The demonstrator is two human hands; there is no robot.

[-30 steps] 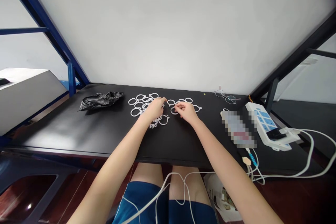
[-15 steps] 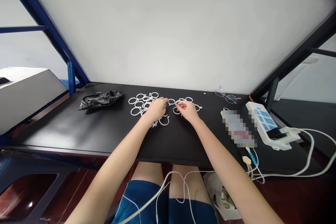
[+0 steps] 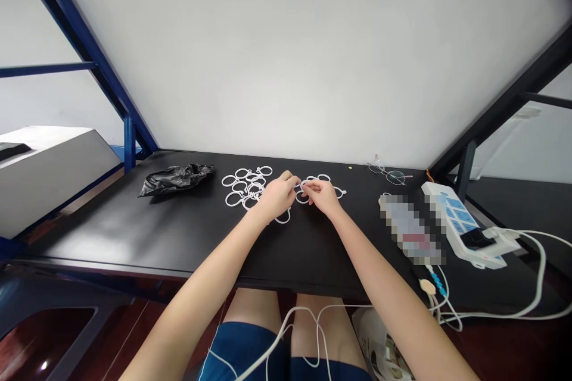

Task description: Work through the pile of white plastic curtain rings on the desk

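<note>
Several white plastic rings [image 3: 243,186] lie scattered on the black table [image 3: 134,226], with a smaller group of rings [image 3: 333,188] to the right. My left hand [image 3: 277,195] and my right hand [image 3: 322,193] meet between the two groups. Both have their fingers curled, pinching a white ring [image 3: 304,185] between them. One more ring [image 3: 283,218] peeks out just below my left hand.
A crumpled black plastic bag [image 3: 175,177] lies at the left. A pair of glasses [image 3: 388,174] rests near the wall. A white power strip [image 3: 462,223] with cables and a blurred object [image 3: 410,228] sit on the right. White cable hangs over my lap.
My left hand has moved right from the ring pile to meet my right hand. Both hands now pinch one ring together. The camera has tilted slightly.
</note>
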